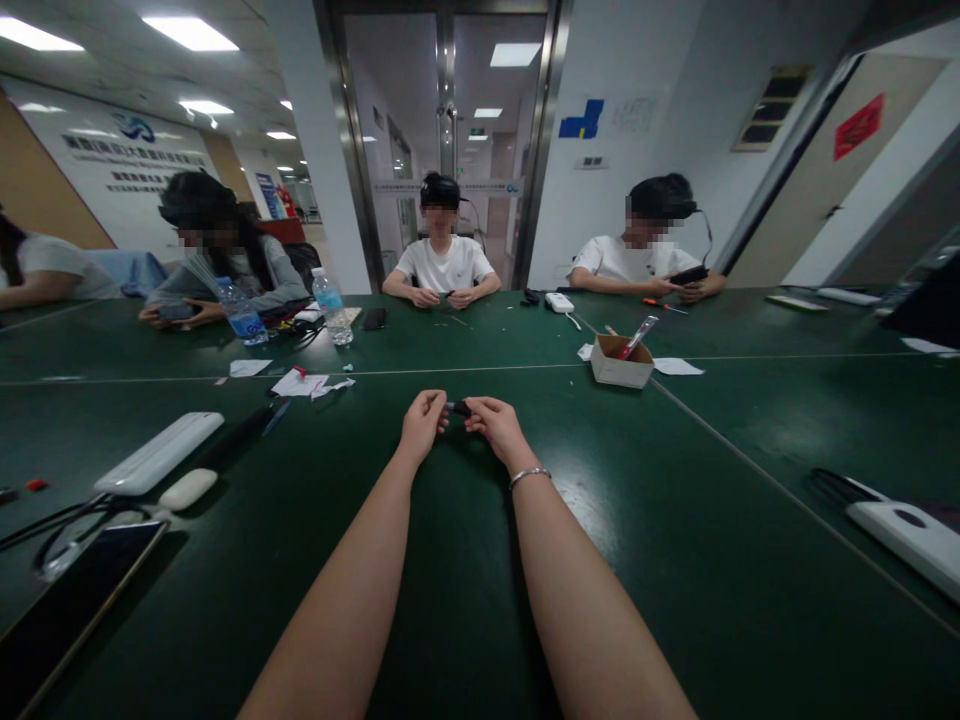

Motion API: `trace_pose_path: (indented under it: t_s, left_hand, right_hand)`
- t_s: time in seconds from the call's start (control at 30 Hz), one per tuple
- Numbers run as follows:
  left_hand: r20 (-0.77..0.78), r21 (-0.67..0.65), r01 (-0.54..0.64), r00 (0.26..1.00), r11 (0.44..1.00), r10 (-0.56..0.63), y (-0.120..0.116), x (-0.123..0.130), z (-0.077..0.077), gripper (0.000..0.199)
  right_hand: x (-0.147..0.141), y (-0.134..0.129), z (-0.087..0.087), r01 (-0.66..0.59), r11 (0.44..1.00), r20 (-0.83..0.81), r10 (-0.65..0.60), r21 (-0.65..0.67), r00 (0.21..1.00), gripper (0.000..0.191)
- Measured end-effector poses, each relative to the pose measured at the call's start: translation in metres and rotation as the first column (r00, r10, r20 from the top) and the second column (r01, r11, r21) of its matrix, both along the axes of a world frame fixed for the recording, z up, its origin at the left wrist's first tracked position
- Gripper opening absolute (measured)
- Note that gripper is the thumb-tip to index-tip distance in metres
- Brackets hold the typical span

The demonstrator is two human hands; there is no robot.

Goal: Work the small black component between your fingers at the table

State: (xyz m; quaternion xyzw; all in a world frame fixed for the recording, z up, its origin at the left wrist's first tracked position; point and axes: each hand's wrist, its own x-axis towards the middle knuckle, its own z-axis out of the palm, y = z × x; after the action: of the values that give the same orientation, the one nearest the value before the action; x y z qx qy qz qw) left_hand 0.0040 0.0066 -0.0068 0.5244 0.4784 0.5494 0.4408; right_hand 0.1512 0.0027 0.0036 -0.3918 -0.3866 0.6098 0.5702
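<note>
My left hand (423,426) and my right hand (496,428) meet over the dark green table (465,560), straight ahead of me. Between their fingertips is a small dark object (457,408) with a greyish end on the left. The left thumb and fingers pinch that grey end, while the right ones close on the black end. It is too small to tell its kind. A silver bracelet (529,477) circles my right wrist.
At left lie a phone (82,590), a white power bank (160,453) and a pen (277,417). Paper scraps (300,382) and water bottles (328,308) are farther off. A small open box (622,368) stands ahead right. Several people sit around the table.
</note>
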Motion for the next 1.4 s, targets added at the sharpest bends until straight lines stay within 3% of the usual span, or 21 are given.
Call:
trace_pose_path:
  t_s: [0.2,0.4,0.57,0.73,1.0,1.2,1.4]
  left_hand:
    - [-0.007,0.091,0.020,1.000,0.996,-0.020,-0.0006,-0.0006,0.0025,0.026]
    - [-0.033,-0.002,-0.010,0.999,1.000,0.010,-0.0045,-0.0020,0.0082,0.030]
    - [-0.058,0.074,0.030,0.998,0.997,-0.025,-0.0034,-0.0032,0.0065,0.024]
    - [-0.023,-0.005,0.018,1.000,1.000,-0.018,-0.0016,-0.0028,0.0038,0.031]
    - [-0.070,0.132,0.054,0.997,0.990,-0.045,-0.0016,-0.0023,0.0048,0.021]
    - [-0.027,0.039,0.011,1.000,0.999,-0.010,-0.0012,-0.0020,0.0042,0.029]
    - [-0.051,0.100,0.025,0.998,0.995,-0.020,-0.0011,-0.0026,0.0036,0.023]
  right_hand:
    - [0.0002,0.0003,-0.0007,-0.009,1.000,0.011,0.009,0.008,1.000,0.025]
    - [0.0007,0.0005,-0.0015,-0.014,1.000,0.011,0.014,0.018,1.000,0.028]
    - [0.0007,0.0008,-0.0023,-0.024,0.999,0.032,0.023,0.026,0.999,0.029]
    - [0.0007,0.0010,-0.0019,-0.022,1.000,0.033,0.021,0.021,0.999,0.027]
    - [0.0005,0.0008,-0.0008,-0.018,1.000,0.023,0.018,0.012,1.000,0.029]
    - [0.0004,0.0007,-0.0008,-0.017,1.000,0.021,0.017,0.005,1.000,0.028]
    - [0.0007,0.0013,-0.0015,-0.024,1.000,0.028,0.023,0.012,0.999,0.029]
